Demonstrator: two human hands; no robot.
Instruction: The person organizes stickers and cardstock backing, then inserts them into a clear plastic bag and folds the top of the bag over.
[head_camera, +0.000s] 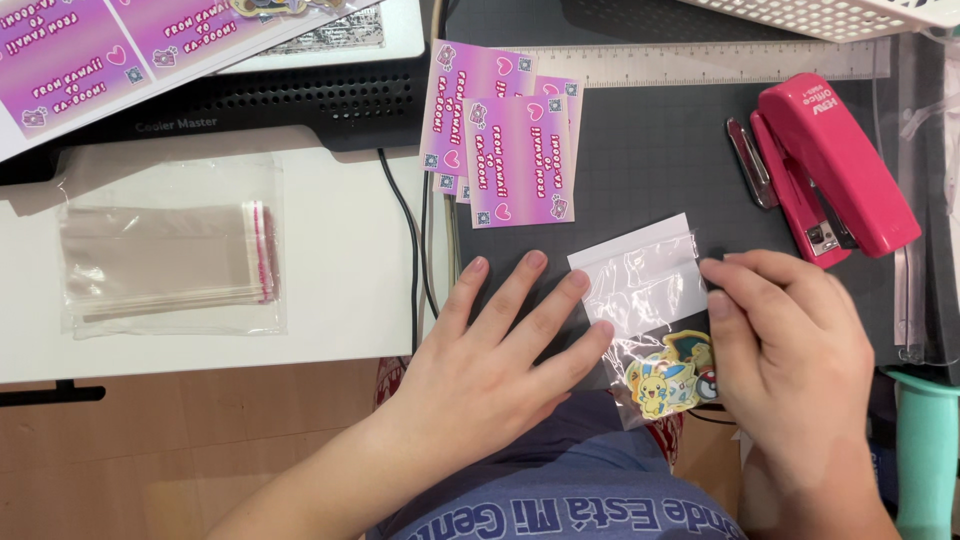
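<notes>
While the left hand (495, 345) lies flat with its fingers (545, 300) spread and released, palm down on the dark cutting mat (660, 150), its fingertips touch the left edge of a small clear plastic bag (648, 295). This bag rests on the mat near the front edge of the desk (340, 250), between the two hands, with a white flap at its upper end and a cartoon sticker (672, 378) in yellow, orange and blue showing through its lower end. The right hand (785, 335) presses on the bag's right edge, its fingers (730, 285) curled and pinching the plastic near the flap. Above the left hand, a small fan of pink-and-purple printed cards (515, 150) lies on the mat, overlapping one another. A pink stapler (830, 165) sits at the upper right of the mat, well apart from the bag, and a clear ruler (700, 62) lies along the mat's far edge. On the white part of the desk to the left, a stack of clear sleeves (165, 265) with a red adhesive strip lies inside a larger clear wrapper. Black cables (412, 250) run down between the white surface and the mat. At the upper left, a printed sheet (90, 55) of uncut pink cards rests on a black device (300, 105).
</notes>
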